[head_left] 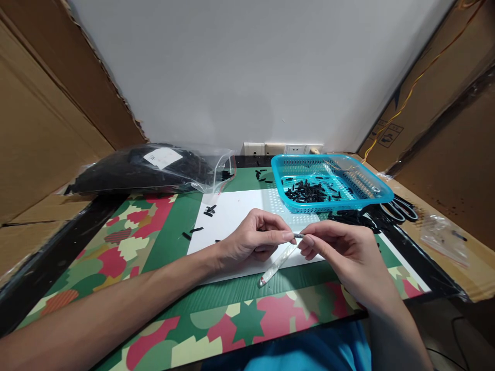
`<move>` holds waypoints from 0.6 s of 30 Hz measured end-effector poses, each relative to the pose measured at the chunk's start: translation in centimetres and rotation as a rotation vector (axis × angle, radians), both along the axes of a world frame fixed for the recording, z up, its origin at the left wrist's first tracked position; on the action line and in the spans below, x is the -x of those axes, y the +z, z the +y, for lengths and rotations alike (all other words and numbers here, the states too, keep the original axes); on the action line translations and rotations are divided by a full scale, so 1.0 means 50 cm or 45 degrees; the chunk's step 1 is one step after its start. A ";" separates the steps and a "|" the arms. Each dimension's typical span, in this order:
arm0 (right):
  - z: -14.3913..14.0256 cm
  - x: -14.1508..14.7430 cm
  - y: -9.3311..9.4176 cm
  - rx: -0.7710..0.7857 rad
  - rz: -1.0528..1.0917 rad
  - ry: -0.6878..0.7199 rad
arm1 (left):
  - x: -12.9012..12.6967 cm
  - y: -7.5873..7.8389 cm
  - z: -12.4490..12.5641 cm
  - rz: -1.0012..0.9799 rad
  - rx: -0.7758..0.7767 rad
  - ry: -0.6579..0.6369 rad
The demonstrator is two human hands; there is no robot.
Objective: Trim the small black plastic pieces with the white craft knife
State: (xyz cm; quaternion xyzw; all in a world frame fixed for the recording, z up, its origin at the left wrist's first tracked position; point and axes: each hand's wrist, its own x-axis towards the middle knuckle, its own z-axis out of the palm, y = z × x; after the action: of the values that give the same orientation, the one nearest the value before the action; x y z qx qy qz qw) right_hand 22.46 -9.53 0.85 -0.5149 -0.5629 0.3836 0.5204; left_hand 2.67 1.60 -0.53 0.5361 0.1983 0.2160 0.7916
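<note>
Over a white sheet (235, 206), my left hand (259, 238) and my right hand (342, 247) meet fingertip to fingertip. Both pinch a small dark piece (298, 235) between thumb and forefinger; most of it is covered by the fingers. Below it, a narrow whitish strip (276, 265) with a reddish end lies slanting across the sheet and the green mat. Several loose black pieces (210, 210) are scattered left of my left hand. Behind my right hand stands a blue plastic basket (332, 207) with a heap of small black pieces (307, 192) inside.
A large clear zip bag (154, 170) full of black items lies at the back left. Scissors (400, 210) and black strands (356, 219) are by the basket. A small clear bag (444, 237) lies far right. Cardboard walls (444, 154) flank the table; sockets (284, 149) line the wall.
</note>
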 end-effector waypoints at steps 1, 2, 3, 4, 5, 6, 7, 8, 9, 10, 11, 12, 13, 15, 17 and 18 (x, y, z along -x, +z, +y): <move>0.000 0.000 0.000 -0.005 -0.014 0.001 | 0.000 0.001 -0.001 0.003 0.010 0.000; 0.001 0.000 0.001 -0.012 -0.032 0.005 | 0.000 0.002 -0.002 0.006 0.024 0.001; 0.001 0.000 0.002 -0.020 -0.049 0.012 | 0.000 0.004 -0.003 0.010 0.038 0.001; 0.001 -0.001 0.002 -0.028 -0.065 0.022 | 0.000 0.005 -0.003 0.014 0.052 0.002; 0.001 -0.001 0.003 -0.036 -0.077 0.030 | 0.000 0.006 -0.004 0.023 0.066 0.000; 0.001 -0.001 0.003 -0.042 -0.087 0.036 | 0.000 0.007 -0.004 0.033 0.084 -0.003; 0.001 -0.001 0.004 -0.045 -0.097 0.038 | 0.000 0.008 -0.004 0.040 0.102 -0.010; 0.001 -0.001 0.003 -0.046 -0.105 0.039 | 0.000 0.008 -0.004 0.045 0.119 -0.021; 0.001 -0.001 0.003 -0.044 -0.113 0.038 | 0.000 0.008 -0.004 0.047 0.133 -0.032; 0.001 -0.001 0.001 -0.040 -0.121 0.038 | 0.000 0.008 -0.004 0.042 0.146 -0.040; 0.002 -0.001 0.000 -0.035 -0.126 0.037 | 0.000 0.008 -0.004 0.036 0.157 -0.049; 0.002 0.000 -0.002 -0.030 -0.128 0.038 | -0.001 0.008 -0.004 0.031 0.166 -0.053; 0.003 0.000 -0.004 -0.026 -0.127 0.038 | -0.001 0.009 -0.004 0.028 0.172 -0.056; 0.004 0.000 -0.007 -0.018 -0.115 0.041 | -0.001 0.009 -0.005 0.027 0.184 -0.060; 0.005 0.000 -0.010 -0.011 -0.096 0.041 | 0.000 0.010 -0.005 0.027 0.191 -0.066; 0.006 0.000 -0.011 -0.008 -0.086 0.039 | 0.000 0.010 -0.005 0.025 0.194 -0.069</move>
State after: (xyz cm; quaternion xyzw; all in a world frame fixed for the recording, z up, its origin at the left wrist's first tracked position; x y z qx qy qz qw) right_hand 22.47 -9.25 0.28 -0.5172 -0.5893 0.3720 0.4968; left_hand 2.68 1.37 -0.05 0.4815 0.2073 0.1736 0.8337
